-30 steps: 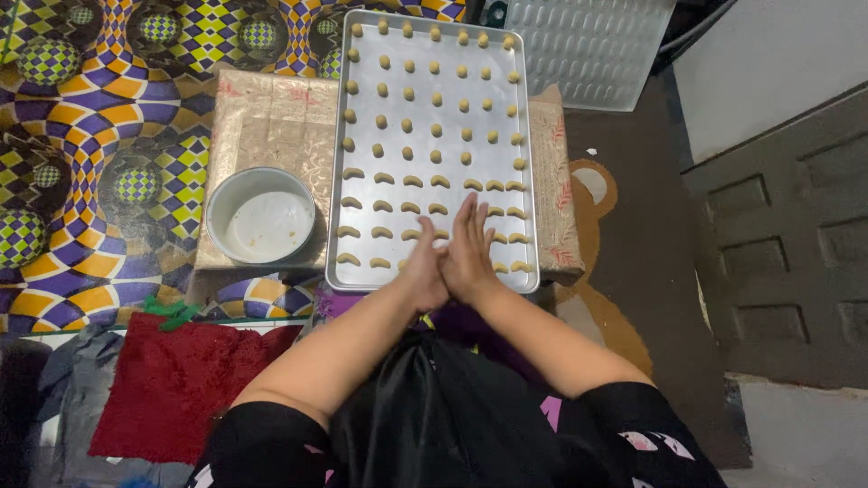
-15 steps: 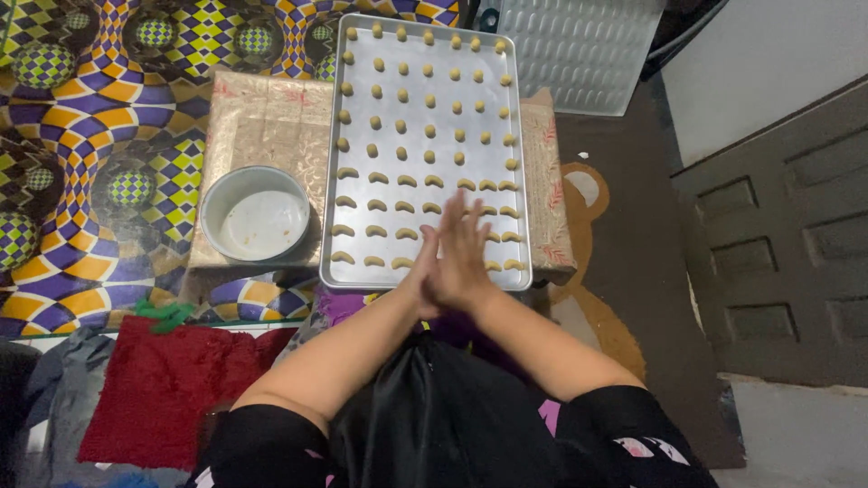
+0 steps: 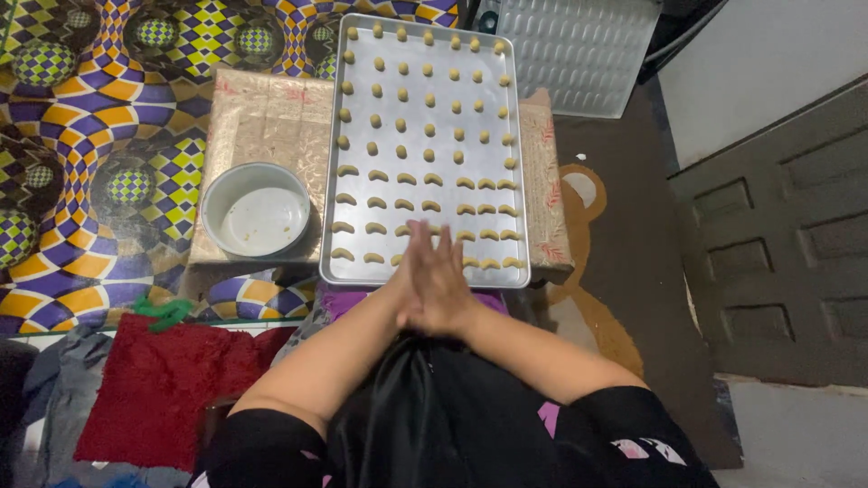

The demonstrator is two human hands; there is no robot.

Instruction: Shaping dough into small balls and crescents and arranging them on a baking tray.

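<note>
Just beyond the pressed palms: metal baking tray, its dough pieces in rows, round ones far, crescents near. Left hand and right hand flat together, fingers straight; whether dough lies between cannot be told. Left of the hands: round empty bowl on a brown board. Nearer left: red cloth.

Patterned mat covers the floor; dark panelled door right.

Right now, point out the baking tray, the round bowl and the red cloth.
baking tray [image 3: 506,154], head view, bare right edge.
round bowl [image 3: 257,215], head view, inner bottom.
red cloth [image 3: 172,380], head view, middle.
</note>
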